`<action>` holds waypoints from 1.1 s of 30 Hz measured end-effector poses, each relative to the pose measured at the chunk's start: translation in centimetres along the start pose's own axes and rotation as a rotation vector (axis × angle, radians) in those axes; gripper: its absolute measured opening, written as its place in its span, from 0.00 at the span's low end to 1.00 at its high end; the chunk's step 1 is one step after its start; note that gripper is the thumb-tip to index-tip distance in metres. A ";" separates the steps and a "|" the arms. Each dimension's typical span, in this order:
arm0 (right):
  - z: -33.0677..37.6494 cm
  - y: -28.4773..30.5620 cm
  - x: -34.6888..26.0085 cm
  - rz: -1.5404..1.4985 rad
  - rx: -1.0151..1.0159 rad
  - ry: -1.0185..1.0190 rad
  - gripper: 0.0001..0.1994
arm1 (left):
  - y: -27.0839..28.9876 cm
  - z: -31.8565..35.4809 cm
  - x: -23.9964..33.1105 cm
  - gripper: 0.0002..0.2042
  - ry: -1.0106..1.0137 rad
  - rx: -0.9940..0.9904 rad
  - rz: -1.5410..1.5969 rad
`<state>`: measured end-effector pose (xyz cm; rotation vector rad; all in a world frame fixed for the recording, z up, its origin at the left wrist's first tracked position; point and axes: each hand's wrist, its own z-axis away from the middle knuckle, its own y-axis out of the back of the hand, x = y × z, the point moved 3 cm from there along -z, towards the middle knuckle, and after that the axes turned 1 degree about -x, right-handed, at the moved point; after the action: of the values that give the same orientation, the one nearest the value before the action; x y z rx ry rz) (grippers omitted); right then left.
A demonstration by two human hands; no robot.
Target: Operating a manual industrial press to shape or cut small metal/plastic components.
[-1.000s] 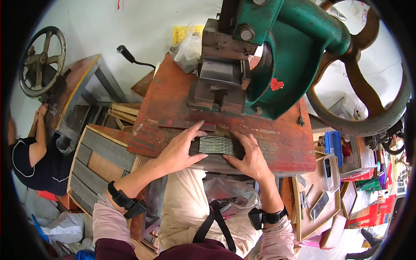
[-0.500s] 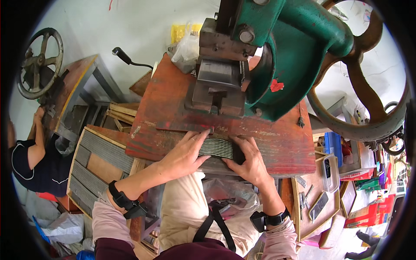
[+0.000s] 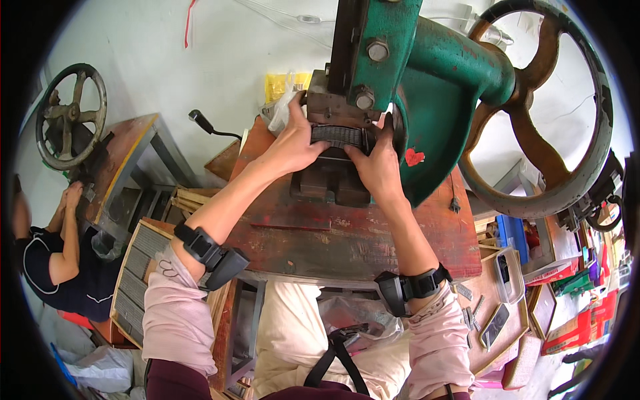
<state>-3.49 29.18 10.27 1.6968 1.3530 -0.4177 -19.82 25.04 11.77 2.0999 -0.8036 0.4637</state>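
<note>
From my remote seat: left hand point(image 3: 292, 148) half curled, gripping one end of the strips point(image 3: 339, 136); right hand point(image 3: 379, 163) likewise at the other, thumbs nearest me. Strips sit at the press point(image 3: 437, 100), above its lower block point(image 3: 333, 187); can't tell if they touch it. Two-ended hold presumably stops the row splaying.

At right, a blue bin point(image 3: 510, 232) near a clear box point(image 3: 513, 288)
</note>
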 end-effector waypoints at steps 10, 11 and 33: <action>-1.7 -0.1 1.9 0.140 0.029 0.042 0.37 | 4.1 5.4 -1.1 0.27 0.195 -0.208 -0.313; -1.7 -0.2 1.7 0.128 0.033 0.042 0.37 | 4.3 8.0 -2.5 0.23 0.147 -0.279 -0.324; 10.6 4.6 0.9 0.018 0.043 0.226 0.27 | 2.6 1.7 -0.6 0.26 0.186 -0.107 -0.455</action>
<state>3.74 21.22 5.81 1.8334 1.4981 -0.2521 -21.97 22.69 11.84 2.0228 -0.2251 0.3505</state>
